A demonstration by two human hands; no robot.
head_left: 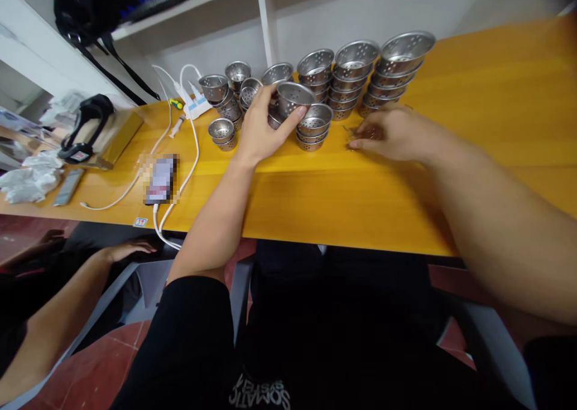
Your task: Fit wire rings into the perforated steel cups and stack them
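My left hand point(264, 127) is closed round a perforated metal cup point(295, 99), thumb at its near side, and holds it among the stacks. Just right of it and below stands a short stack of the same cups point(313, 134). My right hand point(390, 132) is low over the table, in front of the right-hand stacks. Its fingers are curled and smeared by motion, so whether it grips anything is unclear. Taller stacks stand behind: one at the right point(392, 79), one beside it point(349, 85) and another point(314, 70). Smaller cups point(220, 133) stand at the left.
A white power strip point(198, 104) with cables lies behind the left cups. On the yellow table point(315, 202) are a phone point(161, 180), a syringe-like object point(177, 127) and a headset-like black device point(88, 127). Another person's hand point(130, 249) rests below the table at the left.
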